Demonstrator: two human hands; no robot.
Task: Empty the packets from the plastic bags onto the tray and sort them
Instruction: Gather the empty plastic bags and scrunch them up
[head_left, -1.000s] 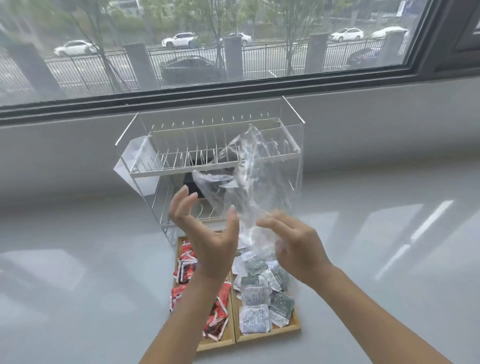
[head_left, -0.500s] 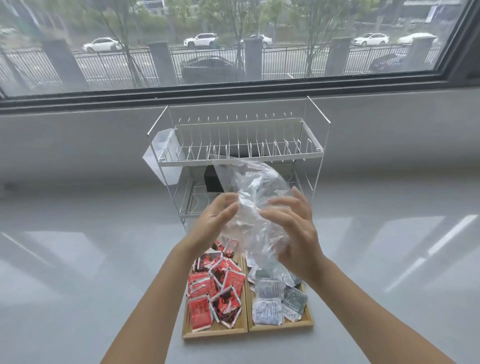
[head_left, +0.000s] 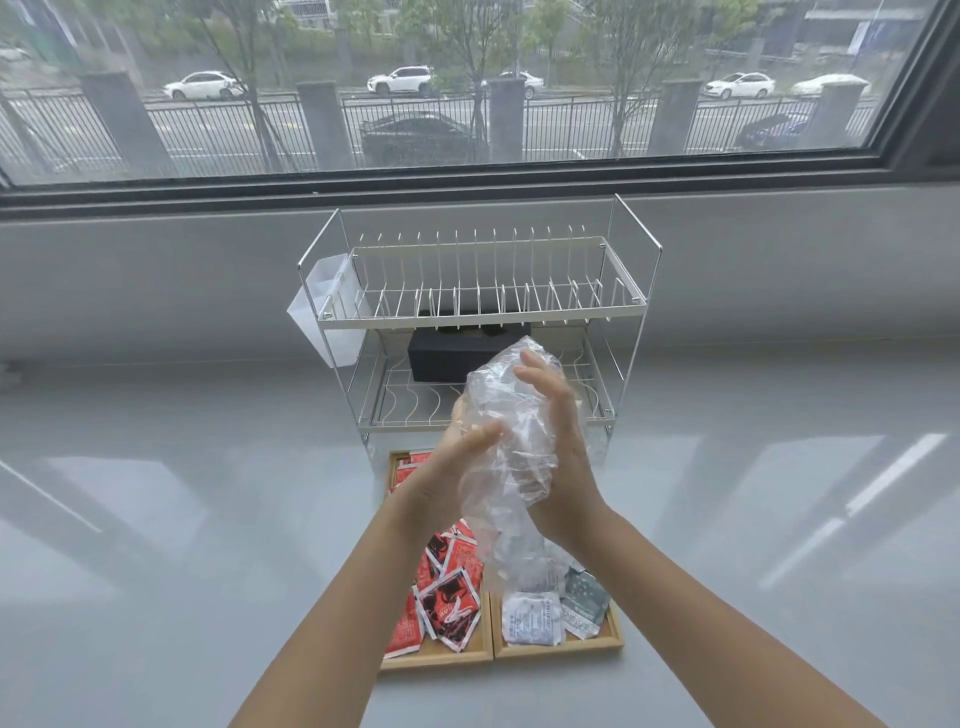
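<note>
A crumpled clear plastic bag is pressed between both my palms above the tray. My left hand closes on its left side and my right hand on its right side. Below them lies a wooden tray with two compartments. Red packets fill the left compartment. White and grey-green packets lie in the right compartment. My forearms hide the tray's middle.
A white two-tier wire dish rack stands behind the tray, with a black box on its lower shelf and a white cup holder on its left side. Grey countertop spreads to both sides. A window runs along the back.
My hands have come together and squeezed the loose, spread-out bag into a compact wad. The view has shifted, so the rack and tray now sit further right.
</note>
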